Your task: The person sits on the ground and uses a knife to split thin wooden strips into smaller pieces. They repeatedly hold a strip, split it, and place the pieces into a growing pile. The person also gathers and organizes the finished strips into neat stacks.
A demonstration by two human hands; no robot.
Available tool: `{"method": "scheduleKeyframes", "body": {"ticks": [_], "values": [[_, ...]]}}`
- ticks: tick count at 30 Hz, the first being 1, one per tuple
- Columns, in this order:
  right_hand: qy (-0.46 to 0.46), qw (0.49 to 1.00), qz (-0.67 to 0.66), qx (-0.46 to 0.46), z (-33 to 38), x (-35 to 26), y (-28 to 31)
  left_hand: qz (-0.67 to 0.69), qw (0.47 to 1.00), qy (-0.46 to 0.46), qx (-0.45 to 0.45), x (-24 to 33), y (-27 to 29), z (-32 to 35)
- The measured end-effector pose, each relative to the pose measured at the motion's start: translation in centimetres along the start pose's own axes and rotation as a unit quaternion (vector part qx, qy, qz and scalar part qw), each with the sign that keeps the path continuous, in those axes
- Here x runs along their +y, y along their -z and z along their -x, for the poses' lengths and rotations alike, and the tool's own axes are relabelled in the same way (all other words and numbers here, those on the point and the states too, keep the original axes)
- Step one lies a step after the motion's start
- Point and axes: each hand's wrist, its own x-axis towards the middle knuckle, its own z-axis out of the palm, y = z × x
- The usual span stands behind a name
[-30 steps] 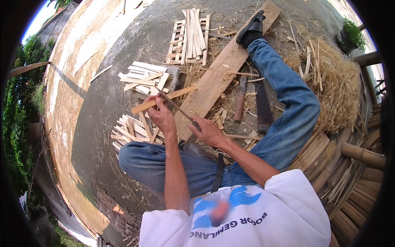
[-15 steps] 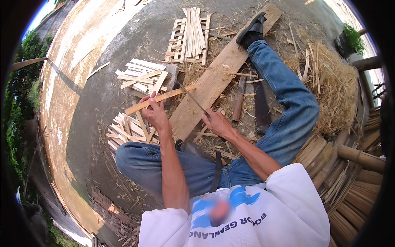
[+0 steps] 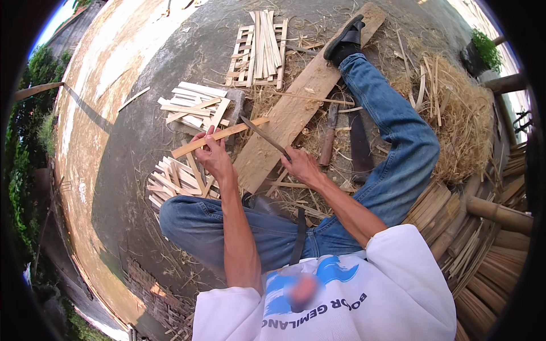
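My left hand [image 3: 214, 154] is closed on a flat bamboo strip [image 3: 227, 132], whose far end lies over the left edge of a long wooden plank [image 3: 304, 102]. In my right hand [image 3: 302, 167] is a long narrow knife [image 3: 265, 136], its blade pointing up and left. The blade passes close to the strip's far end; whether it touches cannot be made out. Pale cut strips [image 3: 196, 105] lie stacked on a grey block beyond my left hand. Another pile of strips [image 3: 176, 179] sits beside my bent left knee.
My right foot in a black sandal [image 3: 348, 38] rests on the plank's far end. A wooden lattice [image 3: 245, 54] holds more strips. Right of the plank lie a wooden-handled tool [image 3: 328, 142] and a broad dark blade [image 3: 360, 142]. A heap of shavings [image 3: 463, 125] stands at right.
The knife's tip has shifted slightly left and down towards the strip's far end. My left hand keeps its hold on the strip with barely any movement.
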Motion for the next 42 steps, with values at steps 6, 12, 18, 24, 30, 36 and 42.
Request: {"method": "scheduleKeyframes", "body": {"ticks": [6, 12, 18, 24, 30, 36, 42], "values": [[0.021, 0.999, 0.037, 0.006, 0.7, -0.5, -0.7, -0.004, 1.0, -0.013, 0.008, 0.3, 0.7, 0.1], [-0.08, 0.943, -0.314, -0.073, 0.6, 0.0, -0.3, 0.191, 0.98, 0.003, 0.049, 1.1, 1.5, 0.5], [0.032, 0.836, -0.547, 0.022, -0.4, -8.2, 5.5, 0.246, 0.95, 0.181, -0.06, -0.3, -0.4, 2.6], [0.169, 0.904, -0.391, 0.05, -2.7, -9.3, 13.2, -0.253, 0.854, 0.309, -0.334, 6.0, -3.4, 5.3], [0.295, 0.952, -0.086, 0.008, -2.4, -8.0, 14.6, -0.239, 0.918, -0.125, -0.29, 12.6, -8.7, 4.2], [0.269, 0.961, -0.061, -0.004, -1.4, -10.0, 12.8, -0.234, 0.933, -0.149, -0.229, 11.7, -7.0, 2.1], [0.065, 0.978, -0.195, 0.026, 1.9, -6.6, 5.5, -0.099, 0.977, -0.189, 0.023, 6.5, -2.6, 1.0]]}}
